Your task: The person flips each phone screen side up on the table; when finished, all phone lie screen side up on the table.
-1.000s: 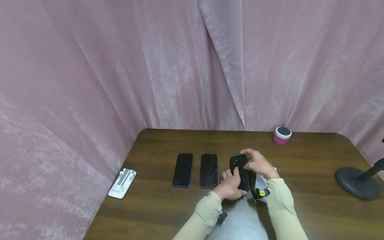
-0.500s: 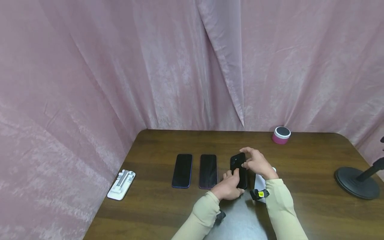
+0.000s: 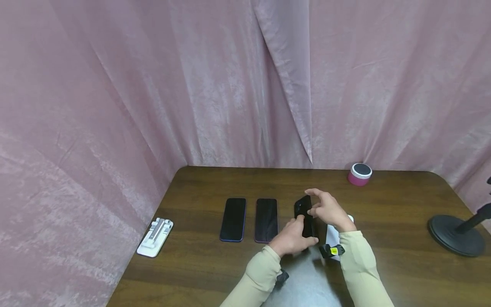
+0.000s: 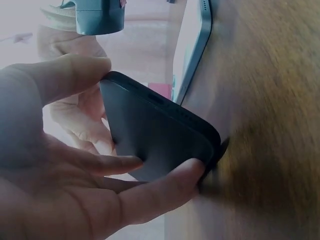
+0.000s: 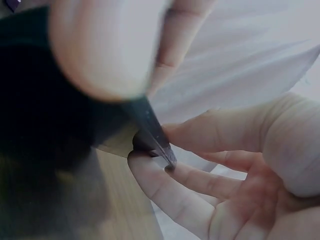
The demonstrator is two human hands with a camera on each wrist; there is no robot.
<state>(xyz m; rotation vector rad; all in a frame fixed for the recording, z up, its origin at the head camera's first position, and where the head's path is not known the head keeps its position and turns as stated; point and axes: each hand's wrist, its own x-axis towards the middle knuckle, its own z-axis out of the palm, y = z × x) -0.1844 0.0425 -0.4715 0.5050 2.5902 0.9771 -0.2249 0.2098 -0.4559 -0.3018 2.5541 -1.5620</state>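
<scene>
In the head view, a black smartphone [image 3: 308, 230] with a camera bump on its back is tilted up between both hands over the table. My left hand [image 3: 292, 238] holds its near end; in the left wrist view, the fingers and thumb [image 4: 82, 72] spread across the phone [image 4: 155, 132] from corner to corner. The right hand [image 3: 327, 208] grips the far part of the phone. From the right wrist, the right hand [image 5: 245, 180] pinches the phone's narrow edge [image 5: 148, 122], and a large blurred digit of the other hand fills the top.
A white phone [image 3: 332, 236] lies partly under the right wrist. Two dark phones, one [image 3: 233, 219] and another [image 3: 266, 220], lie left of the hands. A white stand-like piece [image 3: 155, 237] is far left, a pink jar [image 3: 360, 174] behind, a round black base [image 3: 456, 235] at right.
The black phone has tilted further up, its back looking narrower from above. The left hand's thumb and fingers have spread wider along it. The right hand has barely moved.
</scene>
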